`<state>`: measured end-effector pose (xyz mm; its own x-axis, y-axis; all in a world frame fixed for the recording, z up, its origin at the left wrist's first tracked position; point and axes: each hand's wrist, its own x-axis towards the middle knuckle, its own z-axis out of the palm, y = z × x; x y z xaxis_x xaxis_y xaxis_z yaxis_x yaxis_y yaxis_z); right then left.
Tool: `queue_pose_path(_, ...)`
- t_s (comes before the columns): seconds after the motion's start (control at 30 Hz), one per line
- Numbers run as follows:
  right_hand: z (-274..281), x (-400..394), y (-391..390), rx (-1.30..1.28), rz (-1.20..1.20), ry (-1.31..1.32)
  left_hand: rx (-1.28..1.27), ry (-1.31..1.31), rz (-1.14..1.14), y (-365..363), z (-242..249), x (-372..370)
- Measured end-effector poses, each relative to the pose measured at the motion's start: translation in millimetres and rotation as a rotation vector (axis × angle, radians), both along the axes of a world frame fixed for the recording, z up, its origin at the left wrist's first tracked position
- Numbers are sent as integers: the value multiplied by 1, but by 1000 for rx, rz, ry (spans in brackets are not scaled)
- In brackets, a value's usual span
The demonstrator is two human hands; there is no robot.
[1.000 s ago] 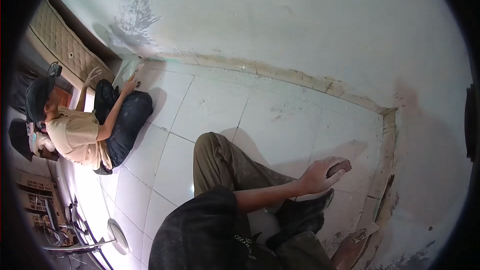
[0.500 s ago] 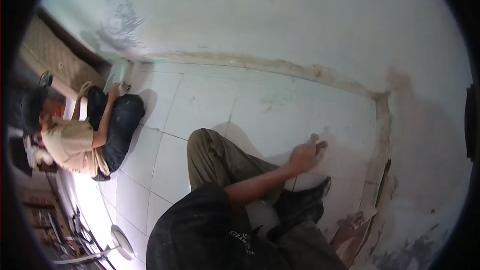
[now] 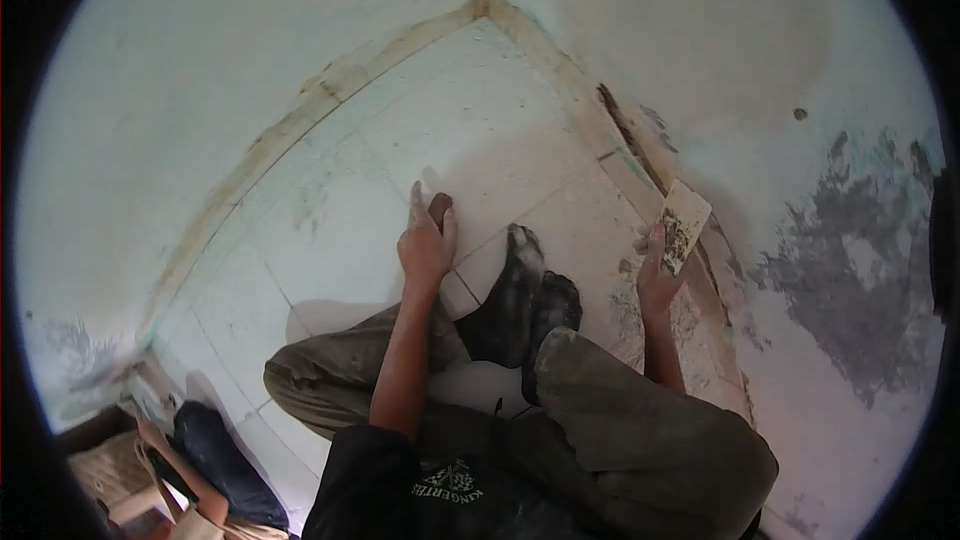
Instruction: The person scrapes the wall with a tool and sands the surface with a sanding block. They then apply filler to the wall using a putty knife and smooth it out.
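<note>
My left hand (image 3: 425, 248) is above the white floor tiles, its dusty index finger stretched forward. Its other fingers and thumb close around a small reddish-brown piece (image 3: 440, 208), whose kind I cannot make out. Beside the right-hand wall, my right hand (image 3: 658, 275) grips a flat, cream-coloured rectangular scraper (image 3: 686, 227) with dark smears on its face. The scraper is tilted up near the bare strip at the wall's foot (image 3: 620, 170), where a dark gap (image 3: 625, 125) shows.
My crossed legs (image 3: 640, 420) and dark-socked feet (image 3: 510, 305) lie between my hands. Grey patches (image 3: 850, 270) mark the right wall, and two walls meet at the corner (image 3: 485, 2). Another person (image 3: 225, 460) sits at lower left, beside a wooden piece (image 3: 110, 470).
My view has swung right toward the corner and right wall. The scraper in my right hand has come up into fuller view; the other person has shifted to the lower left edge.
</note>
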<state>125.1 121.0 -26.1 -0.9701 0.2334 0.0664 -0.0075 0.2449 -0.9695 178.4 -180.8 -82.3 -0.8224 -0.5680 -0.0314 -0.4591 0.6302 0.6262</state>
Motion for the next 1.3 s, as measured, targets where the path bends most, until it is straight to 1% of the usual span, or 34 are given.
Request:
queue_pose_path(0.03, 10, -1, -8, 18, -43, 100, 11, -2, -26, 1, 2, -3)
queue_pose_path(0.07, 18, -3, -11, 32, -78, 199, 29, -59, -28, 2, 9, -4)
queue_pose_path(0.1, -1, -10, -3, 32, -88, 199, 40, -113, -22, 2, 14, -5)
queue_pose_path(0.13, -36, -17, 7, 65, -83, 297, 35, -111, -27, 2, 13, -5)
queue_pose_path(0.17, -56, -20, 14, 97, -76, 394, 19, -89, -18, 3, 8, -4)
queue_pose_path(0.2, -56, -19, 14, 91, -79, 396, 4, -67, -6, 4, 6, -4)
queue_pose_path(0.27, -50, -17, 9, 275, -38, 50, 33, -66, 4, 3, 6, -4)
queue_pose_path(0.3, -45, -13, 8, 271, -37, 44, 63, -69, 7, 2, 8, -3)
queue_pose_path(0.37, -31, -5, 2, 98, -32, 42, 74, -95, 13, 3, 15, -3)
queue_pose_path(0.4, -19, -4, 1, 96, -37, 39, 90, -111, 23, 4, 17, -5)
queue_pose_path(0.43, 2, 0, -2, 112, 10, 65, 89, -119, 18, 5, 15, -3)
queue_pose_path(0.47, 12, 2, -4, 126, 50, 95, 53, -92, 16, 6, 12, -4)
queue_pose_path(0.5, -10, -2, 5, 124, 44, 97, 19, -60, 20, 5, 11, -6)
queue_pose_path(0.53, -48, -6, 21, 432, 35, 324, 19, -56, 12, 6, 13, -5)
queue_pose_path(0.57, -69, -10, 30, 742, 26, 552, 48, -58, 18, 6, 15, -5)
queue_pose_path(0.6, -63, -11, 26, 745, 20, 558, 78, -57, 25, 6, 17, -5)
queue_pose_path(0.67, -46, -6, 12, 624, 109, 43, 63, -25, 24, 6, 13, -5)
queue_pose_path(0.7, -45, 1, 10, 628, 106, 44, 46, -2, 24, 5, 11, -3)
queue_pose_path(0.77, -46, 10, 9, 429, 112, 24, 28, -12, 23, 6, 7, -5)
queue_pose_path(0.8, -43, 14, 8, 434, 109, 32, 6, -26, 22, 5, 6, -5)
queue_pose_path(0.87, -29, 18, 3, 200, 124, 69, -3, 1, 7, 4, 1, -4)
queue_pose_path(0.9, -23, 18, 2, 201, 119, 75, -15, 16, -7, 3, -1, -3)
queue_pose_path(0.97, -14, 17, 1, 20, 15, 142, -1, 13, -9, 4, 7, -3)
queue_pose_path(1.0, -17, 13, 3, 20, 10, 151, 17, 7, -5, 5, 11, -3)
queue_pose_path(1.07, -39, 3, 18, 183, 20, 250, 56, -14, 1, 4, 10, -3)
queue_pose_path(1.1, -77, -4, 32, 211, -25, 114, 93, -43, 10, 4, 9, -3)
queue_pose_path(1.13, -67, -6, 31, 218, -37, 122, 100, -34, -2, 3, 8, -3)
queue_pose_path(1.2, -35, -6, 20, 256, -6, -48, 129, 3, -10, 2, 6, -1)
queue_pose_path(1.23, -29, -6, 18, 260, -20, -43, 78, -5, -15, 3, 10, -1)
queue_pose_path(1.3, -19, -6, 18, 154, -107, 166, 81, -27, -25, 3, 13, -3)
